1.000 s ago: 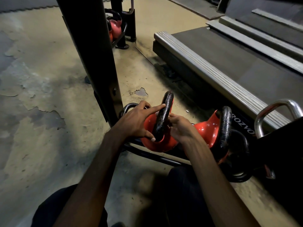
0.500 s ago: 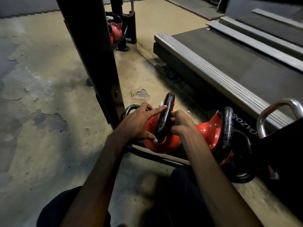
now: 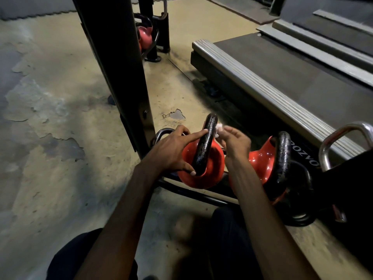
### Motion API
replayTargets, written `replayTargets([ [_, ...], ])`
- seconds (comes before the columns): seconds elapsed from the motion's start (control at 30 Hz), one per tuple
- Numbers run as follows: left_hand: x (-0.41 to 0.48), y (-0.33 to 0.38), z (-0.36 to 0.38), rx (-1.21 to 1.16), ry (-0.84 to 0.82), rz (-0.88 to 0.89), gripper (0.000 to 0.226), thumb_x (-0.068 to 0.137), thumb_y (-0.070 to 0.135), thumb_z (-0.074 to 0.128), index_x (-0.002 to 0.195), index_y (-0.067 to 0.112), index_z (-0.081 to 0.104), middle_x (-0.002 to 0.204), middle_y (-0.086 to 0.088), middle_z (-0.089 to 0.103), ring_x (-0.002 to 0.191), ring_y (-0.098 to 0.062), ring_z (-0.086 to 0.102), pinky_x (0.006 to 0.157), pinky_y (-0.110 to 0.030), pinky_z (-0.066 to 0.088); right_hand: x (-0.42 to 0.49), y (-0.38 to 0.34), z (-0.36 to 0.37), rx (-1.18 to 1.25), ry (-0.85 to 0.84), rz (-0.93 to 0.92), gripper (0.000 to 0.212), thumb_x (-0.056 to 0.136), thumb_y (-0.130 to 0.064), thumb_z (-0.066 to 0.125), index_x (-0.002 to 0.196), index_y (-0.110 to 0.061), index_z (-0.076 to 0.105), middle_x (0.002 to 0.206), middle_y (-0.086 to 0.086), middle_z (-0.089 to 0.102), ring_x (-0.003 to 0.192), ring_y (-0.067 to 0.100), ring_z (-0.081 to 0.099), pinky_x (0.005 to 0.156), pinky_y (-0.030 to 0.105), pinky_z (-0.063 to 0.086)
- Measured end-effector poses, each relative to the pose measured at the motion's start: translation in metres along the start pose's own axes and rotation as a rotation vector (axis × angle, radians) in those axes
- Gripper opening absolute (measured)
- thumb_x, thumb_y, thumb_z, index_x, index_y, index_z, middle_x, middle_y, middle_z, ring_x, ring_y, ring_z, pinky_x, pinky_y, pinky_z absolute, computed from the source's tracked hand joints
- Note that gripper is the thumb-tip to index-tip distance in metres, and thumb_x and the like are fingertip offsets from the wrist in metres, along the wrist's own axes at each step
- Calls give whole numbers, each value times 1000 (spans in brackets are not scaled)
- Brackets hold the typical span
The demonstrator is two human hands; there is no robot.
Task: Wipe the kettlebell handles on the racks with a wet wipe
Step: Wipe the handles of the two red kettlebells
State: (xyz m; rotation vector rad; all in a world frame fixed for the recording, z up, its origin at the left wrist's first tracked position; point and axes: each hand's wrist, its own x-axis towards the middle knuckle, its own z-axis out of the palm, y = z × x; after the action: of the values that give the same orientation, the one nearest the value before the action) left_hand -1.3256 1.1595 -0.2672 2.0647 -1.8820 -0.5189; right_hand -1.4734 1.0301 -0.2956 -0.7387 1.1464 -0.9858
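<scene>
A red kettlebell (image 3: 210, 162) with a black handle (image 3: 205, 144) sits on a low black rack (image 3: 193, 190). My left hand (image 3: 171, 150) steadies the handle, index finger stretched along its upper left side and thumb against its base. My right hand (image 3: 234, 142) is just right of the handle and pinches a small white wet wipe (image 3: 279, 129) against its upper right side. A second red kettlebell (image 3: 262, 160) with a black handle (image 3: 282, 158) stands to the right on the same rack.
A black upright post (image 3: 113, 63) rises left of the hands. A treadmill deck (image 3: 272, 81) runs along the right. A chrome handle (image 3: 343, 138) sits far right. Another red kettlebell (image 3: 145, 37) rests on a rack farther back. The floor is worn beige.
My right hand has lifted from the lower inside of the handle to its upper right side, and the white wipe now shows. The left hand has stayed in place.
</scene>
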Motion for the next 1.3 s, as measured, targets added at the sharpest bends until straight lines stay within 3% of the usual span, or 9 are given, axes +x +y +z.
replayTargets([
  [0.1,0,2,-2,-3,-3,-7,125,56,48,95,155,52,20,143,0,35,129,-21,44,103,-40,44,17,-16,9,-153,-31,-188,10,83,1,78,90,-2,72,74,9,70,59,13,65,61,23,59],
  [0.2,0,1,-2,-16,-7,-8,125,55,47,95,155,53,20,142,0,36,127,-21,45,104,-40,44,36,-18,20,-331,-22,-253,9,83,-15,83,83,-8,77,70,6,73,56,11,65,62,31,59],
  [0.33,-1,2,-2,-15,-11,-13,126,56,46,95,155,52,19,142,1,34,128,-20,44,106,-44,45,46,-8,15,-295,-41,-192,11,87,-1,74,97,3,73,71,6,69,51,3,63,62,28,55],
  [0.47,0,1,0,-16,-4,-11,126,56,44,96,155,52,19,141,1,35,127,-19,44,104,-39,45,25,13,3,-225,-51,-245,16,85,5,71,91,-9,69,88,13,74,76,18,70,78,36,60],
  [0.6,0,2,0,-18,2,-17,127,54,43,96,155,51,21,141,1,36,128,-20,46,105,-46,46,30,7,7,-174,-56,-206,21,85,11,67,95,-7,67,82,8,71,75,20,66,83,42,57],
  [0.7,0,2,0,-25,4,-16,127,53,43,97,155,52,22,140,1,36,128,-20,46,105,-47,46,29,4,7,-268,-55,-257,20,83,3,71,93,-15,71,88,9,75,82,23,70,89,49,58],
  [0.93,0,0,-1,-48,20,-2,125,51,39,97,154,50,26,138,1,38,126,-18,48,102,-40,47,-73,60,-39,-334,-125,-403,19,87,2,73,91,-16,67,93,-1,74,90,9,72,82,19,55],
  [1.17,-2,3,-3,-45,17,-8,127,52,40,97,155,50,24,137,2,38,125,-18,47,101,-37,46,-26,36,-11,-151,-114,-288,22,85,6,74,87,-15,68,90,11,75,86,20,71,88,44,58],
  [1.3,-1,3,-1,-31,14,-19,127,53,38,97,156,49,24,140,0,37,127,-20,46,102,-39,45,-51,38,-30,-326,-141,-411,25,85,5,73,90,-19,70,92,3,77,91,17,74,88,38,59],
])
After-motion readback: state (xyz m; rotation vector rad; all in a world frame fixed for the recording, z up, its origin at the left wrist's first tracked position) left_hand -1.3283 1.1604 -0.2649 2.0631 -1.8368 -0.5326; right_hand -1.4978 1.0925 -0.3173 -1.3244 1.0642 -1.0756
